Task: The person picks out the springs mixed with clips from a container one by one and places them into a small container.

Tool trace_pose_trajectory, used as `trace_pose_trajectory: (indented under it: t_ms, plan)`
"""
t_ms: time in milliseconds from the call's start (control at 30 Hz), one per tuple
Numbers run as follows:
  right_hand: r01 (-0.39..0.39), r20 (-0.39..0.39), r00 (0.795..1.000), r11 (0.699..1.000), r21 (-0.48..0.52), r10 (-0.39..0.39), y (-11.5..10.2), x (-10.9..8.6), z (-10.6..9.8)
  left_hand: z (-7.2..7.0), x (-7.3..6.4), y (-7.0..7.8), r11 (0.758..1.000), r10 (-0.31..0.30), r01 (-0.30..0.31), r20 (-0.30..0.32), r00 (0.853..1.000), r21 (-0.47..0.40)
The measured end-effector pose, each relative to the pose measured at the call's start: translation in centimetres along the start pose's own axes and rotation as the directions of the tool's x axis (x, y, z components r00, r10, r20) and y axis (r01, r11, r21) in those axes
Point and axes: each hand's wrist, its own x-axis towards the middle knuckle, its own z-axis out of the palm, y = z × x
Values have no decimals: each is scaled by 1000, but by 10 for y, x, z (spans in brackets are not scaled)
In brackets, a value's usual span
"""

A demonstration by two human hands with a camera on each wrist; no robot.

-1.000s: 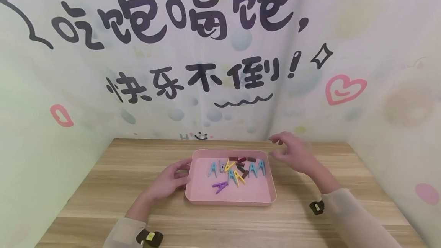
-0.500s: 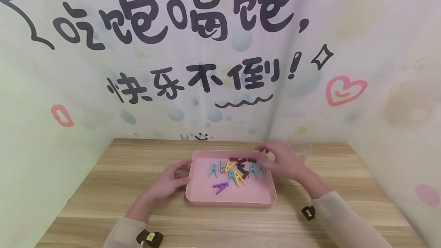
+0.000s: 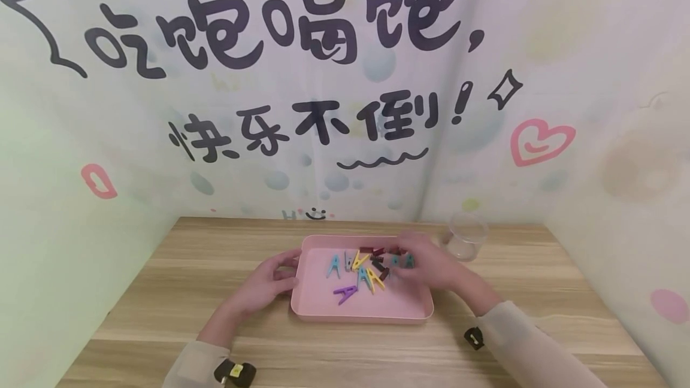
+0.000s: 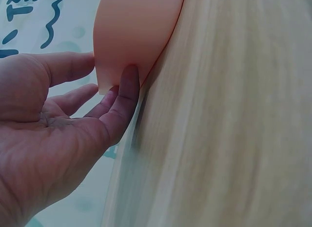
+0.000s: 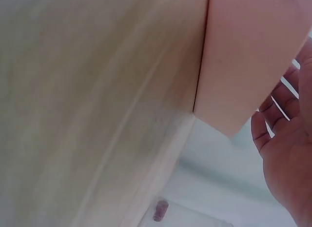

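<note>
A pink tray (image 3: 361,318) lies on the wooden table. Inside it are blue clothespins (image 3: 334,266), yellow clothespins (image 3: 374,279), a purple clothespin (image 3: 345,293) and a grey one. Several small dark red and brown pieces (image 3: 366,250) lie among them, too small to name. My left hand (image 3: 266,283) touches the tray's left wall with loosely bent fingers, seen also in the left wrist view on the tray wall (image 4: 134,36). My right hand (image 3: 431,262) reaches over the tray's right wall, its fingers spread above the clips and partly covering them. Nothing shows gripped in it.
A clear plastic cup (image 3: 468,237) stands on the table behind the right hand. In the right wrist view a dark red piece (image 5: 160,210) shows at the cup. A printed cloth wall (image 3: 323,184) rises along the table's back edge.
My right hand has moved left and down from beside the tray's back right corner to over the clips, uncovering the clear cup. The left hand and the tray have stayed put.
</note>
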Motion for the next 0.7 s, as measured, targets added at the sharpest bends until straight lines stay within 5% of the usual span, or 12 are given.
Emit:
trace_pose_trajectory:
  t_ms: [300, 700]
  plan:
    - [77, 42, 996, 996, -45, -75, -2, 6, 9, 0, 0, 0, 1000, -8, 8, -5, 1000, 7]
    - [53, 97, 995, 990, -132, -40, -1, 9, 16, 0, 0, 0, 1000, -3, 3, -8, 1000, 0]
